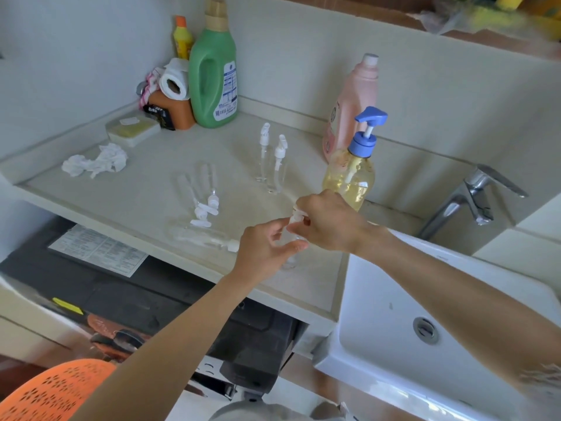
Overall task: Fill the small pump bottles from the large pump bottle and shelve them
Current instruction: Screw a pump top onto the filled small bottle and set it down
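Observation:
My left hand [267, 247] grips the clear body of a small pump bottle [290, 259] that stands near the counter's front edge. My right hand [329, 220] pinches its white pump cap from above. Behind my right hand stands the large pump bottle [352, 174], with yellow liquid and a blue pump. Two small clear pump bottles [271, 159] stand upright mid-counter. Several more small bottles [202, 196] lie on their sides to the left, and one [206, 237] lies near the front edge.
A pink bottle [352, 101] stands behind the large pump bottle. At the back left are a green detergent jug [214, 77], a paper roll [174, 82] and a lidded box [132, 132]. Crumpled tissue [95, 162] lies left. A white sink [425, 314] and tap [467, 196] are right.

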